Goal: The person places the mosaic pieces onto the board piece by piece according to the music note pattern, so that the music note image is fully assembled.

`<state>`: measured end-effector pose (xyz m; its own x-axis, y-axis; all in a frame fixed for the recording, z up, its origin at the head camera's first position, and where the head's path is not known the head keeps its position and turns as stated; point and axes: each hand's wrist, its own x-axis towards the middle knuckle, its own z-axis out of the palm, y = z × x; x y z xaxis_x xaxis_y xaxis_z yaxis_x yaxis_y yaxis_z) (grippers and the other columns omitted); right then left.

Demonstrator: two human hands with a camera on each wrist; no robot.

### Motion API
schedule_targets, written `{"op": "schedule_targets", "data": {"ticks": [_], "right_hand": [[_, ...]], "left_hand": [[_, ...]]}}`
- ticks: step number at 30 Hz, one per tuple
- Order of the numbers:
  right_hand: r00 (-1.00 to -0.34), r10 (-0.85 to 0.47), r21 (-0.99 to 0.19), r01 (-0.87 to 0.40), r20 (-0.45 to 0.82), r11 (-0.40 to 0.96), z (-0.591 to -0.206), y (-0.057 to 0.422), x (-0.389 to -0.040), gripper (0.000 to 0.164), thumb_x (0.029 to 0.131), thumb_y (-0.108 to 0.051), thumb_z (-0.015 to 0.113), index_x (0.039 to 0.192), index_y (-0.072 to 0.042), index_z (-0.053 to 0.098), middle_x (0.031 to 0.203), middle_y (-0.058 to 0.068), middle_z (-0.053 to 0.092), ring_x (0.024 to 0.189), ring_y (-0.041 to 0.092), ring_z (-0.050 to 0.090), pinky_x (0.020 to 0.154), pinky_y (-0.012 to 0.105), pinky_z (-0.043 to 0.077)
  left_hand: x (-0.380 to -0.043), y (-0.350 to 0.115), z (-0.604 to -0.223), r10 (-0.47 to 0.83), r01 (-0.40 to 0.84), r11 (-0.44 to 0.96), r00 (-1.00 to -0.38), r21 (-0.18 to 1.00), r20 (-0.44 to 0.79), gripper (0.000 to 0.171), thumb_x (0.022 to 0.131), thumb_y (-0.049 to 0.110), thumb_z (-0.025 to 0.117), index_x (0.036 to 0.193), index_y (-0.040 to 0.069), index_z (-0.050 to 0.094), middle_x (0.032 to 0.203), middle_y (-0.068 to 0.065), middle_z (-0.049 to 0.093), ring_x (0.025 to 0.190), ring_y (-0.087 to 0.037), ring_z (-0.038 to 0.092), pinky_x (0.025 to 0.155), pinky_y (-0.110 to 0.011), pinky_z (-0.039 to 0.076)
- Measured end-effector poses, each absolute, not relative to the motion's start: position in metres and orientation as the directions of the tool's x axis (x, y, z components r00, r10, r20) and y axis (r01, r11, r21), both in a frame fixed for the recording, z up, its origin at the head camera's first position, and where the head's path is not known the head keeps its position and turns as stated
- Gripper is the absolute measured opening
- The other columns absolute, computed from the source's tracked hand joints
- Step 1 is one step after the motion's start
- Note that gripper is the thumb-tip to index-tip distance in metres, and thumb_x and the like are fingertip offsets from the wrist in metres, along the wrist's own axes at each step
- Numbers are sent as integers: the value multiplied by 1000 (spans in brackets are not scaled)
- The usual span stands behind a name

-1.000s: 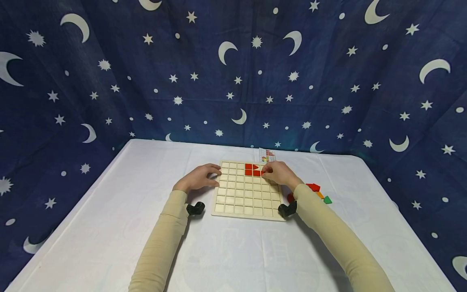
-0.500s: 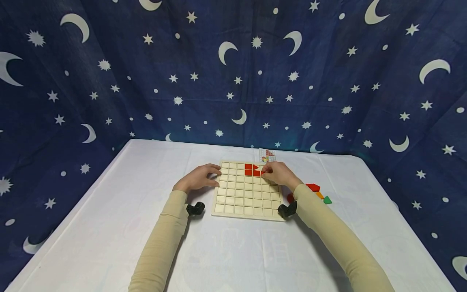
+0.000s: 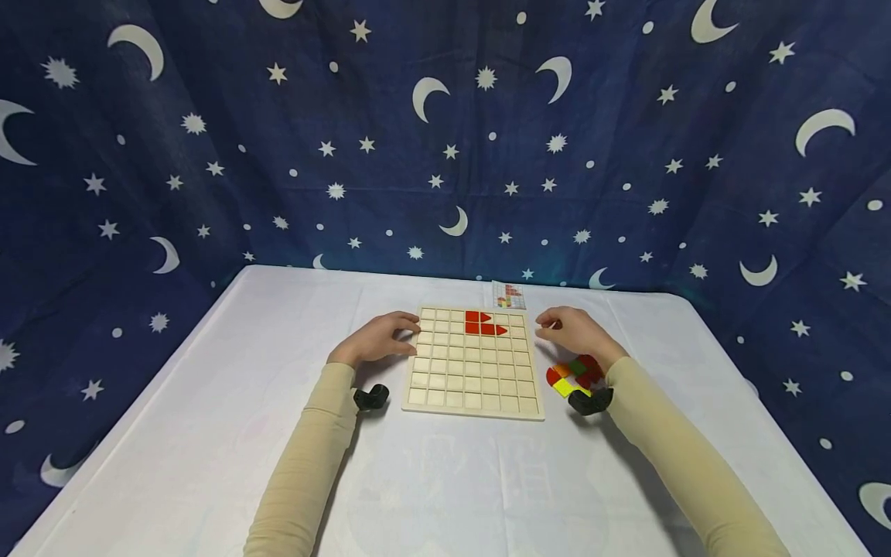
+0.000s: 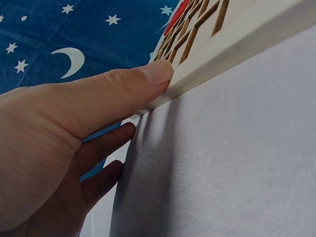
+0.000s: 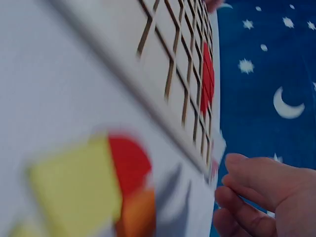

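Note:
A pale wooden grid board lies on the white table. Red pieces fill several cells near its far side, two of them with pointed right ends. My left hand rests against the board's left edge; in the left wrist view the thumb touches the rim, its other fingers spread below. To the right of the board hovers my right hand, its fingers loosely bent. The right wrist view shows nothing between those fingers. Just under that wrist sits a cluster of loose flat pieces, including a yellow one.
A small printed card with a coloured grid pattern lies behind the board. Red, orange and green pieces share the cluster, partly covered by the black wrist mount. A dark blue star-and-moon curtain hangs behind the table.
My right hand has left the red piece with a pointed end in the second row and moved right, off the board. The left hand stays at the board's edge.

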<state>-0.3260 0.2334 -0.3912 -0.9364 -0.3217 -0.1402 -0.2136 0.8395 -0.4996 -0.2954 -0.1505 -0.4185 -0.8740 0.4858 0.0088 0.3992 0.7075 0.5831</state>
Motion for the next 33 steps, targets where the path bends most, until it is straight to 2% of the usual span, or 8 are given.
{"op": "schedule_targets", "data": {"ticks": [5,13,21,29,33], "right_hand": [[-924,-328,-453,-211,-198,866,-384,268,-315,45,95,-25,65,131,1,59,118,16,63,99,28,56,93,47,51],[-891,-404,-425,-291,-205,857,-386,310,-308,41,91,-16,68,125,6,60,114,18,64,98,31,56,93,53,51],[-894,-411,-435,-303,-178,848,-393,317,-308,32,91,-12,68,119,3,65,108,15,65,95,29,54,92,53,51],[-903,-391,-433,-285,-179,855,-396,319,-307,38,91,-15,68,124,4,63,117,20,62,104,34,54,97,58,46],[-904,-389,-433,-283,-177,856,-398,320,-307,35,92,-15,67,122,3,65,115,18,64,101,32,55,96,57,48]], "left_hand": [[-297,-153,-420,476,389,714,-879,583,3,47,87,23,76,128,3,63,146,-12,47,139,-31,37,116,-44,29],[-297,-154,-418,474,383,713,-881,587,-1,47,87,22,75,128,3,63,147,-12,46,140,-31,36,116,-44,30],[-298,-152,-420,470,377,708,-883,597,1,47,86,21,76,127,3,63,146,-12,47,139,-32,37,116,-44,29],[-298,-151,-422,468,374,698,-884,611,6,45,86,21,76,126,3,64,145,-12,48,139,-32,37,117,-44,28],[-299,-150,-422,473,381,701,-881,603,7,45,86,21,76,126,3,64,146,-12,48,139,-32,37,117,-44,28]]}}
